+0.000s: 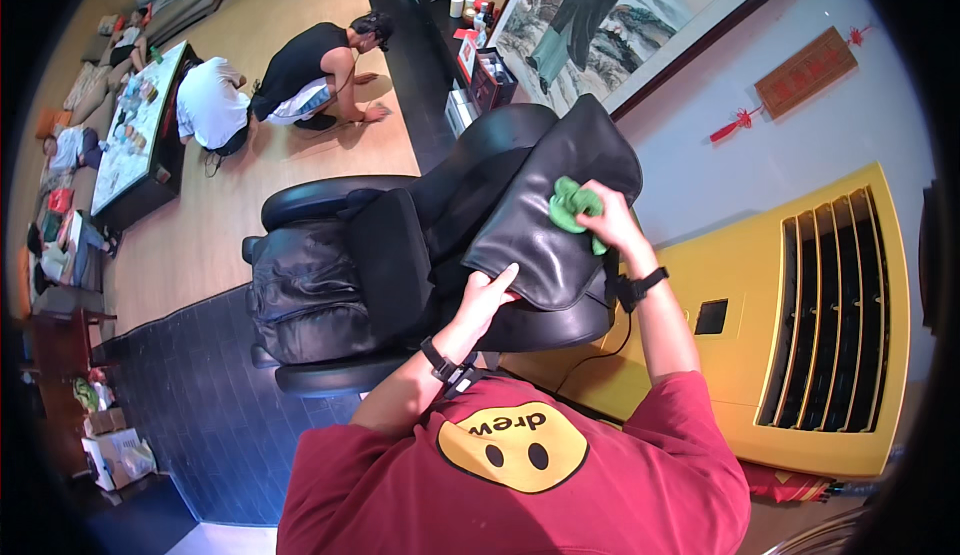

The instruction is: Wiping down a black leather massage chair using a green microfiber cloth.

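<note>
My left hand (pixel 486 296) grips the lower left edge of a black leather-like pad (pixel 517 217) on a black massage chair (pixel 390 270), thumb on top and fingers mostly hidden beneath. A green cloth (pixel 574 206) is bunched in my right hand (pixel 609 217), lying against the right part of the pad's shiny surface. The pad rests over the chair's backrest end. Wrist straps with small devices are on both my forearms.
A yellow standing air conditioner (pixel 720 285) is close on the right, with a dark cable near its base. Behind the chair stand a dark counter with boxes (pixel 495 78) and bottles. A crouching person (pixel 315 74) touches the floor; others are near a marble-topped table (pixel 139 127).
</note>
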Demonstrator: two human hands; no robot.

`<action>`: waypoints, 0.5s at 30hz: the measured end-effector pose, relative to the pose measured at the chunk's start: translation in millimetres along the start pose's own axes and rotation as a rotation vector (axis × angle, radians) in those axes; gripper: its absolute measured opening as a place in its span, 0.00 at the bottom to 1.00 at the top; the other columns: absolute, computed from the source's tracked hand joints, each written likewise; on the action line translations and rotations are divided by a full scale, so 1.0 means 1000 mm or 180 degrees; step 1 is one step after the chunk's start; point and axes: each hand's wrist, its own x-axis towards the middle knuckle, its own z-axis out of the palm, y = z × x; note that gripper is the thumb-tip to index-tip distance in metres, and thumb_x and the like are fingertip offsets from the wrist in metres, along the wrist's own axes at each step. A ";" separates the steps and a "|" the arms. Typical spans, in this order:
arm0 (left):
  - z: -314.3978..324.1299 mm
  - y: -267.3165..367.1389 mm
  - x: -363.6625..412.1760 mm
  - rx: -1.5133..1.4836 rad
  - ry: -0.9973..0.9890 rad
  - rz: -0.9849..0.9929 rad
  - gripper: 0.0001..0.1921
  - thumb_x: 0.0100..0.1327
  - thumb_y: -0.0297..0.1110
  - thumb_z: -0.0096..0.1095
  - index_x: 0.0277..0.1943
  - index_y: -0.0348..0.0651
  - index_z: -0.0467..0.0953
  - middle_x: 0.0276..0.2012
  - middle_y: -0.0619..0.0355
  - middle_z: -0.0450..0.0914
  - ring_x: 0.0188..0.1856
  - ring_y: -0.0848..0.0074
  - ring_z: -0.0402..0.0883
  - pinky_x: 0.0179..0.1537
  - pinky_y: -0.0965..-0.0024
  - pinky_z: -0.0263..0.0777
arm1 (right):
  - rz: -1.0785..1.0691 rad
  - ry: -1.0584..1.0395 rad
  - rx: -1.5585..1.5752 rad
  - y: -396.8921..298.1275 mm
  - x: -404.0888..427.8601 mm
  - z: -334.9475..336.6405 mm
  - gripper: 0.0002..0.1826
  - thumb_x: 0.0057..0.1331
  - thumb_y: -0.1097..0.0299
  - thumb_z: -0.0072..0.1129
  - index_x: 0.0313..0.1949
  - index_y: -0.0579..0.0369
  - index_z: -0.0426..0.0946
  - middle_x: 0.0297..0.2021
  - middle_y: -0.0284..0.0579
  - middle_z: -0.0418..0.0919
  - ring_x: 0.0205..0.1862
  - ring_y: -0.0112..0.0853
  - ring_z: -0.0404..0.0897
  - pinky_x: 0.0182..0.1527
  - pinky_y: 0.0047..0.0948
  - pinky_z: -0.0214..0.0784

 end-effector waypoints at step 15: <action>-0.022 0.020 -0.035 0.0510 -0.0137 -0.0126 0.26 0.76 0.26 0.61 0.74 0.35 0.65 0.62 0.49 0.80 0.56 0.64 0.86 0.51 0.58 0.87 | -0.1063 -0.0059 -0.0980 -0.012 0.045 0.033 0.29 0.43 0.76 0.78 0.47 0.60 0.78 0.45 0.54 0.81 0.52 0.53 0.82 0.57 0.46 0.76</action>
